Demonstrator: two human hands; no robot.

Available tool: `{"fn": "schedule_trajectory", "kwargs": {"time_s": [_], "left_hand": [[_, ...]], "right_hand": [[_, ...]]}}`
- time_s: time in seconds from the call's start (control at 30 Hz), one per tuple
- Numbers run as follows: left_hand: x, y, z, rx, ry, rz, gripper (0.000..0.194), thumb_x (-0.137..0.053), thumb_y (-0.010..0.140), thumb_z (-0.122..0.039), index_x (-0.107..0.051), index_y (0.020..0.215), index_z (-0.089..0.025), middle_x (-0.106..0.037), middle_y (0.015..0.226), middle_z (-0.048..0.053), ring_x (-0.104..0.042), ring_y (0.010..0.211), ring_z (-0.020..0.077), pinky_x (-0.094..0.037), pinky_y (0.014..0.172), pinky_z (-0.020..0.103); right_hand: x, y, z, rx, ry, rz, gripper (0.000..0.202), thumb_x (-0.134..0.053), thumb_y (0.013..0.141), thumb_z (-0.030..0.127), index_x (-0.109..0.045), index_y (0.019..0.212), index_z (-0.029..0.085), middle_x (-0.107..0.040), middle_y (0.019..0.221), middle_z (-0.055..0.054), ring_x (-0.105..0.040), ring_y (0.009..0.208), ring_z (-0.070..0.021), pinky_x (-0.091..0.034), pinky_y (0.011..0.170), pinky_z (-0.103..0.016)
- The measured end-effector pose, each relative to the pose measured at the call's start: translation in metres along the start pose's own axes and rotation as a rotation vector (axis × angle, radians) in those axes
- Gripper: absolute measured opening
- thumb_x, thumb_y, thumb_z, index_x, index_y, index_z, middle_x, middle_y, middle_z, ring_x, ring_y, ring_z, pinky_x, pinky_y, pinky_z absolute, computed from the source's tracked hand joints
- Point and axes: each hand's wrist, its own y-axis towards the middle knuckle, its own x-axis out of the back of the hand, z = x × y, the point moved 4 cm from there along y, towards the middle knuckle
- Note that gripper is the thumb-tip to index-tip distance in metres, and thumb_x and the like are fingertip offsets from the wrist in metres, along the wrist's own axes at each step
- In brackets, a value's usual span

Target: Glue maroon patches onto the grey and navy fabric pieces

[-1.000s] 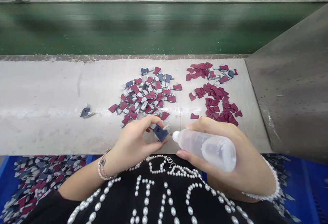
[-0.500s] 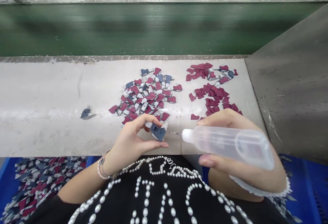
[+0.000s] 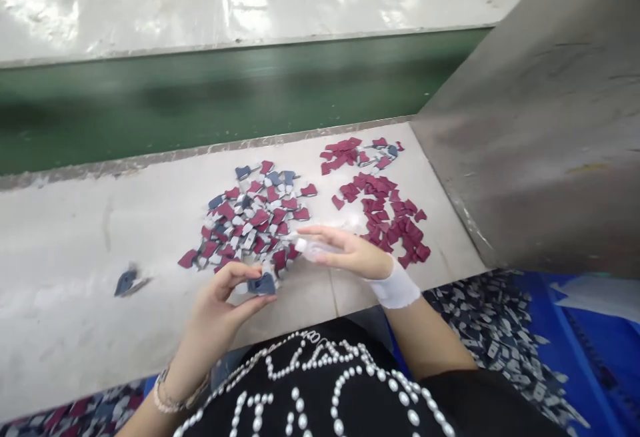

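My left hand (image 3: 223, 304) pinches a small blue-grey and white piece (image 3: 263, 284) between thumb and fingers, a little above the near part of the table. My right hand (image 3: 360, 255) is closed round a clear squeeze bottle (image 3: 317, 249) with a white cap, its tip pointing left; the rest of the bottle is hidden by the hand. Behind both hands lies a heap of small pieces (image 3: 260, 217) with maroon or blue-grey faces. Loose flat maroon patches (image 3: 377, 187) are spread beyond my right hand.
One blue-grey piece (image 3: 126, 281) lies apart on the left of the white table (image 3: 60, 290). A metal panel (image 3: 545, 130) bounds the right side, and a green belt (image 3: 210, 100) runs along the back. Below the table edge, a blue bin (image 3: 555, 317) holds many grey pieces.
The view has turned toward the right. My right hand has moved forward with the bottle, from beside the piece to the edge of the heap. My left hand still holds the piece.
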Motion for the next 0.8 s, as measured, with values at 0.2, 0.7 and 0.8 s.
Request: {"fn": "schedule_trajectory", "kwargs": {"time_s": [0.2,0.7,0.8], "left_hand": [[0.008,0.004,0.018,0.17,-0.077,-0.076,0.043,-0.087,0.062,-0.046,-0.062,0.089,-0.022,-0.073,0.095,0.004,-0.071,0.092,0.023,-0.061,0.069,0.023],[-0.004,0.013,-0.001,0.112,0.04,-0.053,0.046,-0.084,0.062,-0.052,-0.061,0.088,-0.021,-0.071,0.097,0.006,-0.066,0.101,0.0261,-0.056,0.079,0.029],[-0.006,0.012,0.0,0.128,0.047,-0.027,0.043,-0.082,0.066,-0.049,-0.06,0.092,-0.022,-0.07,0.097,0.005,-0.066,0.1,0.0241,-0.055,0.078,0.027]], "right_hand": [[-0.006,0.018,-0.012,0.083,-0.13,-0.141,0.033,-0.072,0.084,0.015,-0.064,0.115,0.019,-0.067,0.122,-0.008,-0.061,0.117,-0.0226,-0.044,0.105,-0.037],[0.059,-0.036,-0.02,-0.335,-0.789,-0.454,0.017,-0.075,0.084,0.023,-0.066,0.094,0.013,-0.067,0.1,-0.006,-0.061,0.105,-0.0257,-0.048,0.094,-0.047],[0.053,-0.026,-0.025,-0.367,-0.864,-0.415,0.015,-0.071,0.089,0.028,-0.066,0.094,0.014,-0.066,0.102,-0.005,-0.061,0.102,-0.0227,-0.05,0.092,-0.044]]}}
